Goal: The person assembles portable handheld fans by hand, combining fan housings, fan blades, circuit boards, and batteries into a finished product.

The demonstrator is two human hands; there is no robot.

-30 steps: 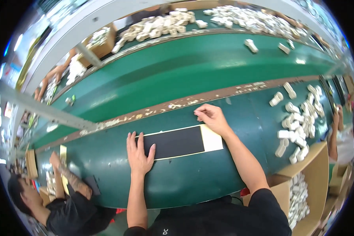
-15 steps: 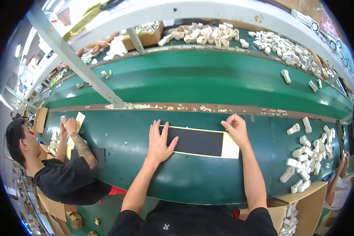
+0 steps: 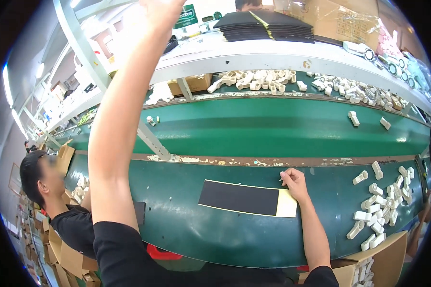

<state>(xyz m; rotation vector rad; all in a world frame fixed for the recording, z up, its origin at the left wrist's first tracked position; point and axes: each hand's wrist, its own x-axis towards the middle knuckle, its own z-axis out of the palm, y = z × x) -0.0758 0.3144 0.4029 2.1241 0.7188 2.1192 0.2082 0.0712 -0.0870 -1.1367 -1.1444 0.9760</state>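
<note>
A black rectangular sheet (image 3: 239, 197) lies flat on the green bench, with a pale yellow backing (image 3: 286, 204) bared at its right end and showing as a thin rim along its long edges. Just beyond that pale end is my right hand (image 3: 296, 184), its thumb and fingers pinched together. Whatever they may hold is too small to name. My left arm stretches far up across the view. Of my left hand (image 3: 164, 10), only part shows at the top edge, near the upper shelf; its fingers are cut off and washed out by glare.
White plastic fittings (image 3: 380, 205) lie heaped on the bench at right, above a cardboard box (image 3: 383, 260). Beyond the bench runs a green conveyor belt (image 3: 254, 122). A stack of black sheets (image 3: 266, 27) sits on the upper shelf. A co-worker (image 3: 45, 177) is at left.
My left hand has left the black sheet and risen to the top of the view. The view has tilted up, showing more shelf. My right hand stays by the sheet's pale end.
</note>
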